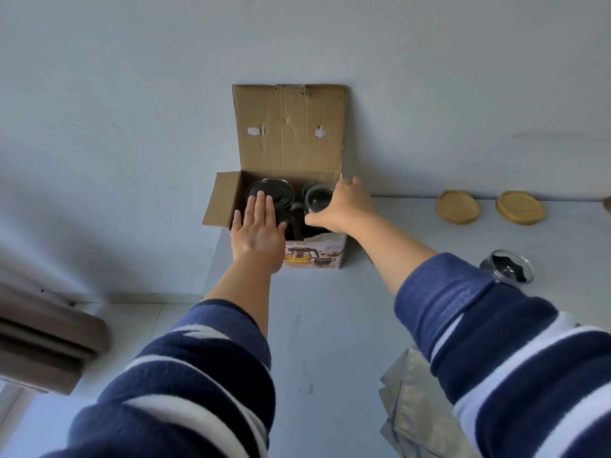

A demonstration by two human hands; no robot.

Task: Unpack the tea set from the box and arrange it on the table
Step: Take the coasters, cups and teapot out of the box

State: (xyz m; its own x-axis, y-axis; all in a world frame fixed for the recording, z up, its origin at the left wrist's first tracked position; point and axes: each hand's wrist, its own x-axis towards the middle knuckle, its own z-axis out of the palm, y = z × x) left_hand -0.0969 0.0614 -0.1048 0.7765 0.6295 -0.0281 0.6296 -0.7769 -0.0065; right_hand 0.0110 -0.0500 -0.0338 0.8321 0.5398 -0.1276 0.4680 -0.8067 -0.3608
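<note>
One open brown cardboard box (291, 193) stands at the far left corner of the pale grey table (330, 325), its tall back flap upright against the wall and one side flap splayed out to the left; a printed picture of a teapot and cups shows on its front face. Inside it sit one dark-lidded glass teapot (274, 190) on the left and one clear glass cup (319, 196) on the right.

The left hand (258, 229) reaches over the box's near edge, its fingers straight and together, laid flat over the teapot; whether they press on the lid cannot be told. The right hand (344, 206) is curled round the glass cup, thumb at its near side and fingers over its far rim, gripping it while it is still within the box.

On the table to the right lie two round wooden coasters (458, 206), side by side near the wall and apart from each other; nearer, one more glass cup with dark contents (507, 267) stands alone. One crumpled sheet of greyish packing paper (410, 411) lies at the near edge, partly under the right sleeve. Both sleeves are navy with white stripes.
</note>
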